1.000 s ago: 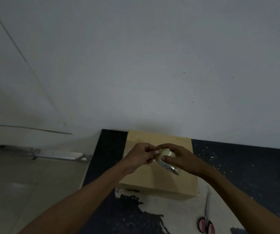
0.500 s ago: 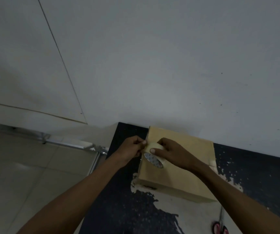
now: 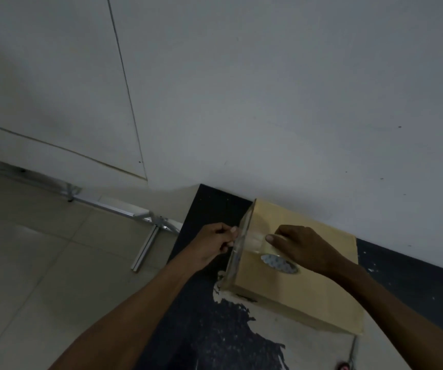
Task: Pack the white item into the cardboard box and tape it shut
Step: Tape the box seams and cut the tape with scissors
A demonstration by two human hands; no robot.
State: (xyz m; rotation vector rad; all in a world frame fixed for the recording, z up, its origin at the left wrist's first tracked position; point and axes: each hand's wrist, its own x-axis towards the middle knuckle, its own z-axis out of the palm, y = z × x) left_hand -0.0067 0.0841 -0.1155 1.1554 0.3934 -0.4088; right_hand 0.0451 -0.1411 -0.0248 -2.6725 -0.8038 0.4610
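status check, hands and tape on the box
Left hand pinching the tape end at the cardboard box left edge. Right hand holding the tape roll on top. Box closed, nothing blocking.

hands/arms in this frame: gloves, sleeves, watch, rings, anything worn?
Nothing worn that shows. The left hand and right hand are bare, no gloves. Both forearms are uncovered up to the frame's lower edge, so no sleeve or cuff is in view. No watch, strap or bracelet at either wrist, and no ring visible on the fingers, though the light is dim and some fingers are curled out of sight.
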